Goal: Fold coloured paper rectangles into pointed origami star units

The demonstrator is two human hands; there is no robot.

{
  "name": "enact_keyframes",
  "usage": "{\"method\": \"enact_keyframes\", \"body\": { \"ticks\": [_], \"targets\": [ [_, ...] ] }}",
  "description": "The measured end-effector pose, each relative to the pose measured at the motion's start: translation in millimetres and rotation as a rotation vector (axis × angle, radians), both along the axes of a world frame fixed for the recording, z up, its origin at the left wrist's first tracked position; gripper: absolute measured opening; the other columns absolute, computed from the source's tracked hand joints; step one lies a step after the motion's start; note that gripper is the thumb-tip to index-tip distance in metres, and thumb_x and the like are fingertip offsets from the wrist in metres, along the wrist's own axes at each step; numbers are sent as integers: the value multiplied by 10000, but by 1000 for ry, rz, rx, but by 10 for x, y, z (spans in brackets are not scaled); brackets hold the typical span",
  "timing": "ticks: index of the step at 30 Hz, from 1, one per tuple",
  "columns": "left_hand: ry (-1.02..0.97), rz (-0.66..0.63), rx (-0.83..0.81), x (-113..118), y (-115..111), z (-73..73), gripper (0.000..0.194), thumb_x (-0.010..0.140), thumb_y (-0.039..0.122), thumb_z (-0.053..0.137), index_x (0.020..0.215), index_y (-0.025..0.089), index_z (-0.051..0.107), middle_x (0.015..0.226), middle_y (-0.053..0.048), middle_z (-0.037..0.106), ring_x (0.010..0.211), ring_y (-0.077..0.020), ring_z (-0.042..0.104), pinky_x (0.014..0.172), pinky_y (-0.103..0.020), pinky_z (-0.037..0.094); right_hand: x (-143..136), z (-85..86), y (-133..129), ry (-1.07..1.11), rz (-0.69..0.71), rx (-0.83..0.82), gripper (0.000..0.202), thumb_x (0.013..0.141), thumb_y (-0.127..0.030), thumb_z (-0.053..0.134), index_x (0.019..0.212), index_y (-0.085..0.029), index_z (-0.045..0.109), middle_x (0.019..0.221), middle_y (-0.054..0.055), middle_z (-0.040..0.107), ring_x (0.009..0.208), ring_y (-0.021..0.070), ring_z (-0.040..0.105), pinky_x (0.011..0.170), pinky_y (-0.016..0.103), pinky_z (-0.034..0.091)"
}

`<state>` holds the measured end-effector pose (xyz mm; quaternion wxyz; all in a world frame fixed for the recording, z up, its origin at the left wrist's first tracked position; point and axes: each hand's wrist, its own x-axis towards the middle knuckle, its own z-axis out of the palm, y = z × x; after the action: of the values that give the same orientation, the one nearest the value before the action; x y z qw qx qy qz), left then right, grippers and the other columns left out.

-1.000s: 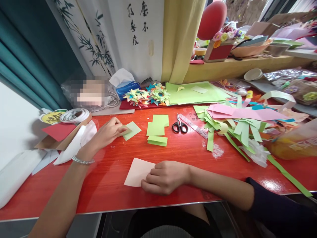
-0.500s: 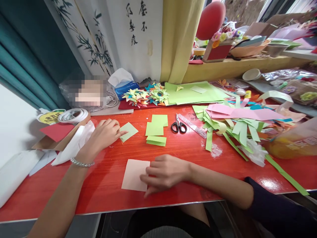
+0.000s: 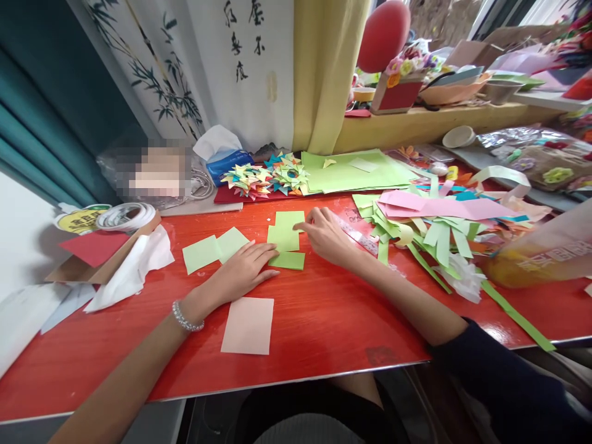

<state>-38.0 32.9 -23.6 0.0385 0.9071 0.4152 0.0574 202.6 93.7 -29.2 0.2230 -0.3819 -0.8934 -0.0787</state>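
My left hand [image 3: 247, 265] lies with its fingers stretched out, their tips at the light green paper squares [image 3: 283, 235] in the middle of the table. Its thumb reaches beside the folded green paper [image 3: 289, 261] in front of them. At the right edge of those squares is my right hand [image 3: 326, 234], fingers bent and the thumb side apart, nothing visible in it. The scissors are hidden, apparently behind this hand. Left of my left hand are two pale green pieces [image 3: 202, 254], one partly covered by it. A pale pink square [image 3: 248, 325] lies flat nearer the table edge.
Green sheets [image 3: 342, 176] and folded paper star rings [image 3: 247, 180] stand at the back. Paper strips [image 3: 439, 206] heap on the right, beside a plastic bag [image 3: 541, 250]. A patterned ruler [image 3: 363, 237] lies behind my right hand. Tape rolls [image 3: 127, 216] and cardboard sit at left.
My left hand has moved right to the green squares, and a second pale green piece now shows at left. My right hand has left the pink square and moved up and right, covering the scissors.
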Motion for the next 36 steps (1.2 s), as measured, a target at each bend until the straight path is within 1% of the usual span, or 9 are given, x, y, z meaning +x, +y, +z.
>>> {"method": "enact_keyframes", "body": {
  "ticks": [7, 11, 17, 23, 26, 28, 29, 33, 36],
  "targets": [
    [-33, 7, -17, -3, 0, -10, 498, 963, 486, 307, 1333, 181, 437, 1426, -99, 460, 1313, -230, 419, 1112, -442, 304, -86, 80, -218, 155, 253, -102, 322, 880, -58, 415, 866, -176, 715, 886, 86, 499, 831, 194, 395, 749, 324, 342],
    [-22, 21, -20, 0, -1, -14, 500, 962, 480, 313, 1326, 163, 444, 1425, -104, 461, 1315, -233, 417, 1114, -447, 304, -129, 64, -264, 74, 387, -59, 272, 865, -95, 449, 707, -145, 665, 812, 77, 532, 790, 179, 417, 716, 310, 346],
    [-44, 1, -11, -33, 13, -51, 477, 965, 449, 327, 1352, 186, 421, 1435, -98, 453, 1322, -226, 413, 1114, -444, 308, -206, 147, -448, 91, 504, 138, 296, 907, -140, 380, 830, -153, 666, 723, 52, 571, 690, 158, 415, 652, 296, 329],
    [-44, 16, -29, -24, 5, -36, 500, 965, 477, 296, 1360, 197, 421, 1446, -93, 444, 1329, -224, 407, 1127, -450, 290, -425, 17, -969, -137, 743, -58, 242, 881, -246, 382, 752, -189, 579, 565, -21, 559, 499, 110, 398, 520, 281, 255],
    [-29, 11, -6, -24, 3, -35, 488, 966, 472, 296, 1348, 201, 433, 1437, -88, 457, 1327, -222, 411, 1130, -450, 291, -500, -32, -979, -228, 797, -31, 211, 870, -236, 406, 734, -189, 560, 546, -23, 556, 493, 108, 419, 510, 285, 247],
    [-3, 1, 51, -34, 8, -52, 468, 970, 452, 298, 1331, 197, 451, 1434, -88, 460, 1346, -227, 387, 1136, -463, 278, -401, 53, -770, -175, 707, 27, 250, 892, -223, 381, 747, -192, 582, 556, -25, 556, 495, 107, 415, 502, 286, 237],
    [10, 1, 96, -42, 13, -63, 459, 970, 441, 304, 1317, 187, 465, 1435, -95, 458, 1359, -235, 369, 1139, -472, 269, -281, 128, -611, -135, 567, 55, 264, 898, -199, 374, 772, -191, 606, 575, -17, 564, 507, 108, 418, 499, 282, 235],
    [22, 61, 301, -68, 41, -98, 457, 961, 422, 348, 1261, 117, 509, 1440, -161, 434, 1377, -285, 335, 1145, -499, 241, 610, 447, 82, 38, -369, -27, 290, 926, -201, 396, 1017, -142, 665, 881, 102, 654, 768, 150, 536, 658, 283, 369],
    [2, 105, 367, -73, 64, -103, 461, 955, 420, 365, 1261, 108, 512, 1433, -175, 437, 1377, -300, 331, 1148, -504, 230, 1331, 502, 364, 20, -552, -70, 373, 868, -271, 550, 1180, -82, 631, 1196, 240, 571, 996, 248, 531, 767, 344, 390]
  ]
}}
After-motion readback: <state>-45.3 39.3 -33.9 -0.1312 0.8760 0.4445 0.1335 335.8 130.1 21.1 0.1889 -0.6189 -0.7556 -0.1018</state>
